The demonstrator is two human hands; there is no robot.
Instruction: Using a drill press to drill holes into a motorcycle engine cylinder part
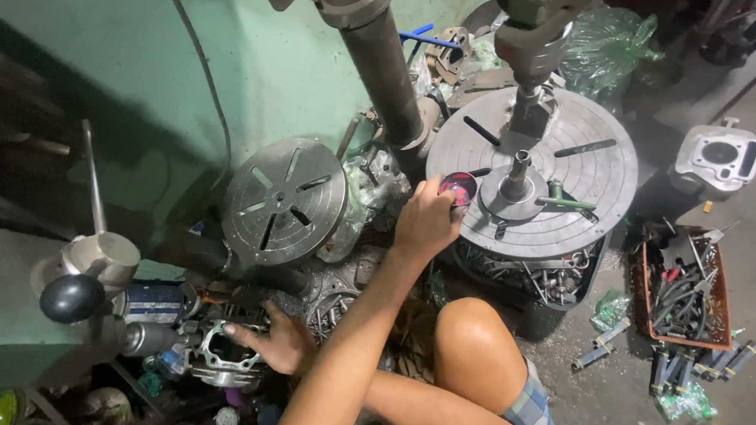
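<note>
Cluttered workshop floor: your right hand (426, 223) grips a small red cup (459, 187) at the round grey drill table (601, 183), mid-frame; your left hand (272, 339) clasps a finned metal cylinder (222, 359), lower left.

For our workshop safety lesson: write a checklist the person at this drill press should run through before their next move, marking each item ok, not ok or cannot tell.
1. Right hand grips the small red cup at the edge of the round drill table: ok.
2. Left hand steadies the metal cylinder part low down: ok.
3. Workpiece sits centred under the spindle: ok.
4. Workpiece clamped firmly: cannot tell.
5. Spindle stopped: cannot tell.
6. Green-handled tool lies loose on the table: not ok.
</note>
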